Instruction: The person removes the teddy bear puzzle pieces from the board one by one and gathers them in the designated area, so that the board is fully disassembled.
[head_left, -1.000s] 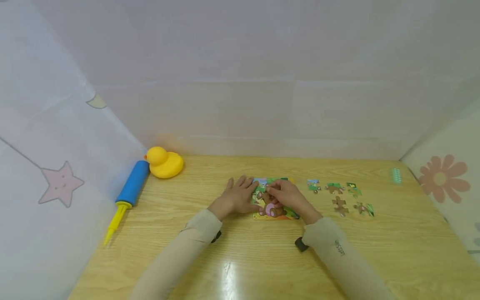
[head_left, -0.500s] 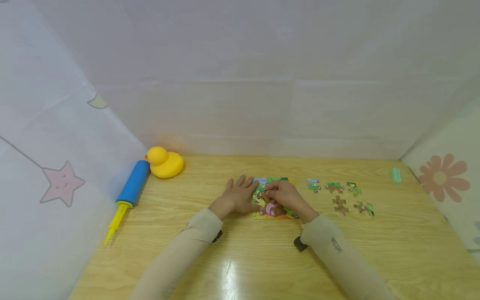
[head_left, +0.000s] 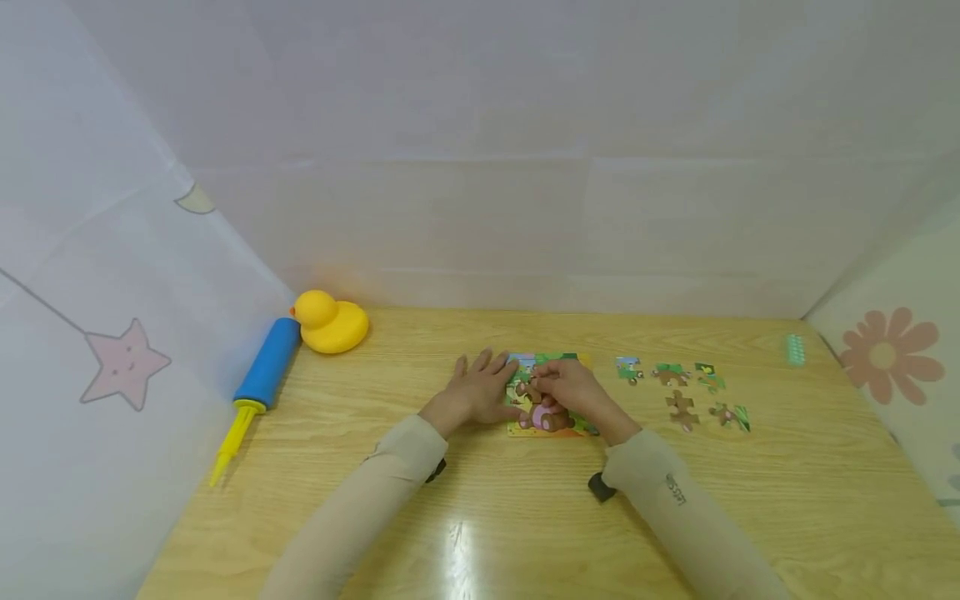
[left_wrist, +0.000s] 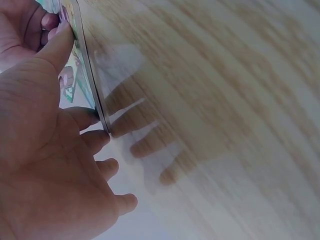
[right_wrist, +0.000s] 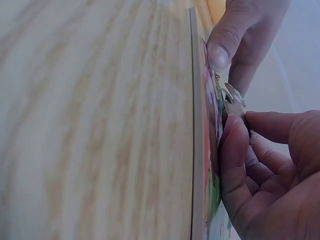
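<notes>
A jigsaw puzzle with a brown bear picture lies flat on the wooden table, in the middle of the head view. My left hand rests at its left edge, fingers spread and straight, the thumb lying on the picture. Over the upper middle of the puzzle, my right hand pinches a puzzle piece between thumb and fingers; the right wrist view has it tilted just off the picture. Much of the puzzle is hidden under both hands. Several loose puzzle pieces lie to the right.
A yellow rubber duck sits at the back left, beside a blue and yellow hand pump along the left wall. At the back right lies a small green studded object. Pale printed sheets enclose the table's back and sides.
The right hand keeps the puzzle piece over the same part of the puzzle, its fingers shifting only slightly. My left hand stays in place.
</notes>
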